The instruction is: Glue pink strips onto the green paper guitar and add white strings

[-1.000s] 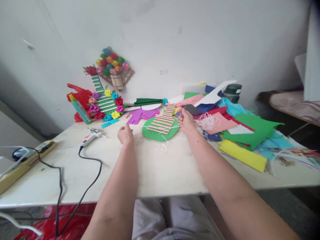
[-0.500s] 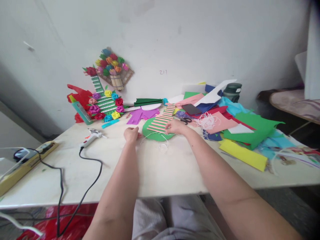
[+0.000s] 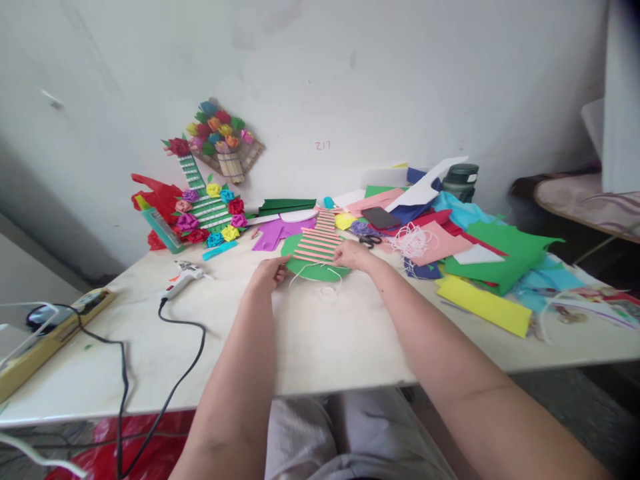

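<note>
A green foam shape with pink strips lies on the white table in front of me. My left hand pinches its left edge. My right hand rests on its right side, fingers curled on the pink strips. A thin white cord loops out from under the shape between my hands.
A glue gun with a black cable lies left. Paper-flower crafts lean on the wall. Coloured foam sheets, a white cord tangle, scissors, a phone and a dark jar lie right.
My right hand came down from a raised pull of the cord to the shape's right side. My left hand moved right to the shape's left edge.
</note>
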`<move>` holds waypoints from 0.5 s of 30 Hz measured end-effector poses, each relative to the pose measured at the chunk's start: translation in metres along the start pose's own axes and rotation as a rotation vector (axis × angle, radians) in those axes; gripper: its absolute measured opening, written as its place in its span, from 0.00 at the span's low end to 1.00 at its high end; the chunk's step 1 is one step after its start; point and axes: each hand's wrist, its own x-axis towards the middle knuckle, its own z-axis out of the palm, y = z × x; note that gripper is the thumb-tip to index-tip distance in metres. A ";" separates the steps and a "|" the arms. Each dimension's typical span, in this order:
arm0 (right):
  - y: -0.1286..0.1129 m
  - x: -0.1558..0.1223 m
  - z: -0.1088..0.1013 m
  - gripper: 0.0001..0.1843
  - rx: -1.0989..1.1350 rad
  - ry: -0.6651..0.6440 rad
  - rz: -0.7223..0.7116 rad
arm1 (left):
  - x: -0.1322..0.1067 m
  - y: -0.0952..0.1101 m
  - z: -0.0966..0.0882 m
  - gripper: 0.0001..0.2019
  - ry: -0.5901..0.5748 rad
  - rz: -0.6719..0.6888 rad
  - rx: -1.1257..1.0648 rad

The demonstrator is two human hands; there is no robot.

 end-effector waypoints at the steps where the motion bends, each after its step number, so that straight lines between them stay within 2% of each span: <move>1: 0.000 -0.001 -0.001 0.11 0.010 0.002 0.000 | -0.001 0.000 0.001 0.13 -0.019 -0.011 0.052; 5: 0.000 -0.002 -0.003 0.11 -0.009 0.035 0.005 | -0.006 -0.004 0.008 0.13 -0.110 0.135 0.158; 8: 0.000 -0.002 -0.004 0.10 -0.085 0.087 -0.028 | -0.006 -0.007 0.012 0.15 -0.169 0.221 0.094; 11: -0.002 -0.002 -0.004 0.08 -0.097 0.161 -0.061 | -0.004 -0.007 0.013 0.15 -0.136 0.303 0.002; 13: -0.004 -0.003 -0.005 0.08 0.049 0.189 -0.074 | 0.000 -0.007 0.011 0.16 -0.088 0.343 -0.028; 15: -0.004 -0.003 -0.007 0.10 0.361 0.182 -0.104 | 0.003 -0.006 0.008 0.17 -0.045 0.380 -0.047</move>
